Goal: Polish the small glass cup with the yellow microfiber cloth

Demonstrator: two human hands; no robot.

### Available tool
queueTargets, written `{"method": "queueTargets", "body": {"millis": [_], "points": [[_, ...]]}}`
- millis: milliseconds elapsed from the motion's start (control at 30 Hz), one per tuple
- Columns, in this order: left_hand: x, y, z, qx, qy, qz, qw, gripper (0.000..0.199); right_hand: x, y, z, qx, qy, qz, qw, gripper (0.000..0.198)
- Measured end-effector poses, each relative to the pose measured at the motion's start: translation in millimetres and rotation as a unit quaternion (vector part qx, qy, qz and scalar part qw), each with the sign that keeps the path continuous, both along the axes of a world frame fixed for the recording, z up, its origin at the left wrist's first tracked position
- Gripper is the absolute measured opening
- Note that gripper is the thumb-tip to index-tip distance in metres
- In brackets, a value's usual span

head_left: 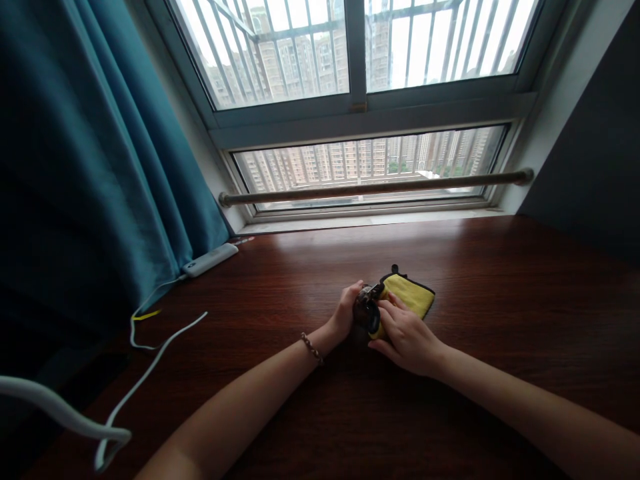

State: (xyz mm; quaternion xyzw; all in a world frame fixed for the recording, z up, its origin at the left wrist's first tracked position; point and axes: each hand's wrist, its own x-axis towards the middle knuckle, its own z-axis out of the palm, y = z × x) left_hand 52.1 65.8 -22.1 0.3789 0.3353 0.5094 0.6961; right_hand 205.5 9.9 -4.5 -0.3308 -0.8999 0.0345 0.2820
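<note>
Both hands meet over the middle of a dark wooden desk (500, 280). My left hand (345, 312), with a braided bracelet on the wrist, grips a small dark object (364, 308) with shiny metal parts; I cannot tell what it is. My right hand (407, 337) holds a yellow cloth with a black edge (411, 293) and presses its near end against that object. The rest of the cloth lies flat on the desk behind my right hand.
A white power strip (210, 259) lies at the back left, its white cable (150, 363) trailing across the desk's left side. A teal curtain (90, 153) hangs on the left. A barred window with a metal rail (375, 188) runs behind the desk.
</note>
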Motion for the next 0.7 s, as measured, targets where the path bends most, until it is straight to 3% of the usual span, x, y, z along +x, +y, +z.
{"method": "queueTargets", "body": {"millis": [167,367,533,700], "points": [[-1.0,1.8,-2.4,0.022,0.017,0.013,1.0,0.035,5.2,6.9,0.0,-0.061,0.064,0.057,0.994,0.021],[0.0,1.9,-0.1,0.033,0.024,0.009,0.999,0.04,11.8,15.7,-0.8,-0.158,0.147,0.147,0.965,0.032],[0.5,3.7,-3.0,0.043,0.029,0.025,0.998,0.04,8.5,13.3,-3.2,-0.129,0.111,0.11,0.979,0.035],[0.8,4.8,-4.6,0.056,0.036,0.032,0.997,0.035,3.2,9.0,-8.4,-0.052,0.038,0.018,0.998,0.044]]}}
